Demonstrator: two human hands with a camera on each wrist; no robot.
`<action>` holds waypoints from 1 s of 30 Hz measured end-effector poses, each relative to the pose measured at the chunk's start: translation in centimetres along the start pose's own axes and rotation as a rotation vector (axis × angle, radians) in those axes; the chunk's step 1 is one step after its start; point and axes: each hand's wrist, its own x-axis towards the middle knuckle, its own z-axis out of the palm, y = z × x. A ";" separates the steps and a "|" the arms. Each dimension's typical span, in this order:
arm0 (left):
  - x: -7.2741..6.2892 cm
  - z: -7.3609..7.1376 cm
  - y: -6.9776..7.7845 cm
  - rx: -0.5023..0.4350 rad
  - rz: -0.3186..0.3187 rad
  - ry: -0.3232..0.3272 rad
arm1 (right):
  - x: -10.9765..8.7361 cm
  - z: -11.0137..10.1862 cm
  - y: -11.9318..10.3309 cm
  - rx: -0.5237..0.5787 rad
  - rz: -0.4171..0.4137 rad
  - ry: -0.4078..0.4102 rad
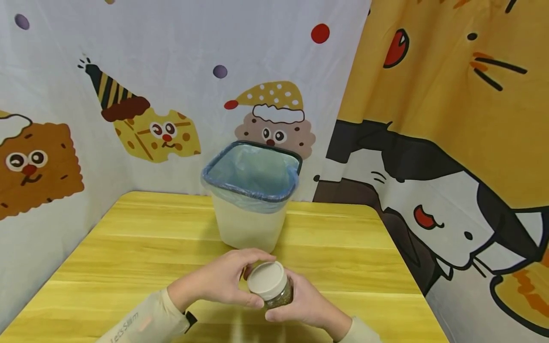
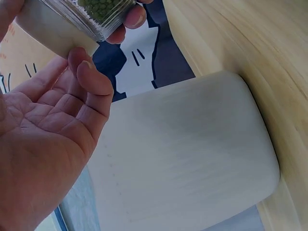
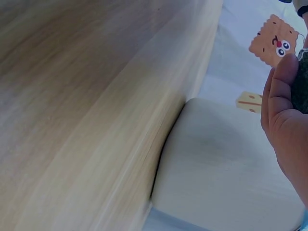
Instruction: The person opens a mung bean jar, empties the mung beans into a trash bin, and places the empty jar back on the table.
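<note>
A small clear jar [image 1: 281,297] of green beans or seeds, capped with a cream lid [image 1: 267,280], is held tilted above the table in front of the bin. My right hand [image 1: 308,301] grips the jar's glass body from the right. My left hand [image 1: 223,280] holds the lid from the left, thumb on the near side and fingers on the far side. In the left wrist view, curled fingertips [image 2: 89,72] meet the lid's edge. The right wrist view catches only a dark strip of the jar's contents [image 3: 301,89] beside the palm.
A white bin [image 1: 246,231] lined with a blue bag [image 1: 253,197] stands on the yellow wood-grain table [image 1: 154,247], just beyond the hands. Behind the table hang a white cartoon-print cloth [image 1: 171,57] and a yellow curtain [image 1: 429,95] at the right.
</note>
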 end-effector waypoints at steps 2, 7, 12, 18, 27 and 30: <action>0.0 0.0 -0.1 0.014 0.004 0.001 | 0.0 0.0 0.1 -0.004 -0.007 -0.003; 0.0 0.1 -0.2 0.027 0.007 0.005 | 0.1 0.0 0.2 -0.019 -0.028 -0.003; -0.2 0.3 -0.2 0.017 -0.026 0.018 | 0.1 0.0 0.4 -0.038 -0.019 0.009; -0.2 0.9 -0.1 0.000 -0.095 0.047 | 0.0 0.1 0.7 -0.058 0.011 0.043; -0.2 1.2 -0.2 0.005 -0.121 0.070 | 0.0 0.2 0.8 -0.056 0.032 0.067; -0.2 1.2 -0.1 0.007 -0.123 0.077 | 0.1 0.2 0.8 -0.063 0.019 0.069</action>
